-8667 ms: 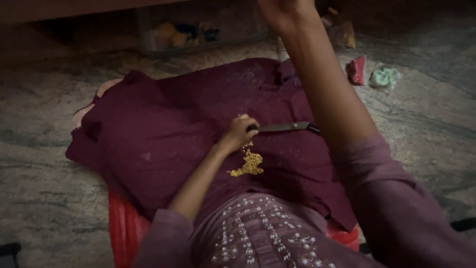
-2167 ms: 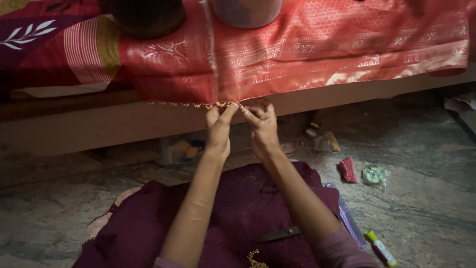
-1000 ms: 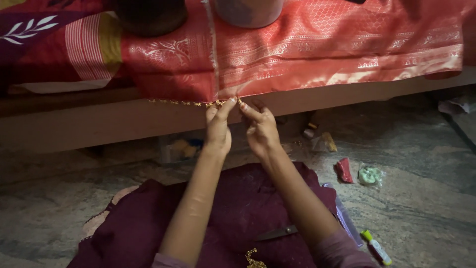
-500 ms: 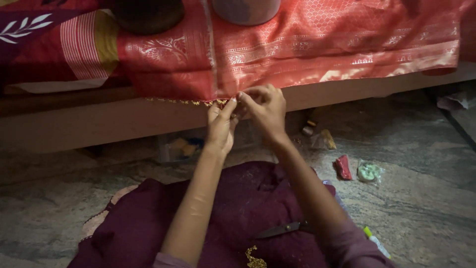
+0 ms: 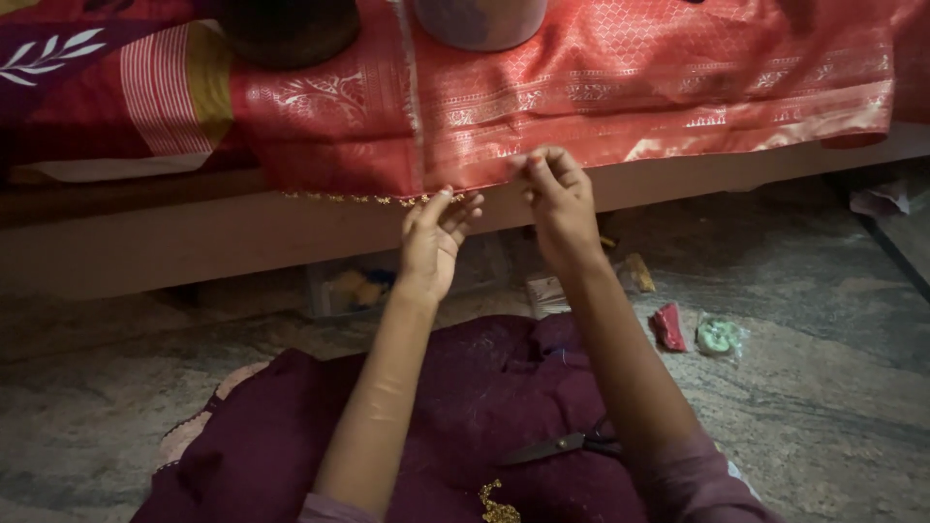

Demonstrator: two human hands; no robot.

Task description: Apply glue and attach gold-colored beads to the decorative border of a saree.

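Maroon cloth covers our lap, with scissors lying on it by our right forearm and a clump of gold beading at the near edge. Further out, a red scrap and a green packet sit on the stone floor. Beyond, our left hand touches the gold bead trim along the hem of the red patterned fabric with fingers loosely spread, gripping nothing firmly. Our right hand is pinched shut at that hem; we cannot tell on what. We judge a hard tug could snap the trim and scatter beads, or drag the fabric and tip the two vessels standing on it.
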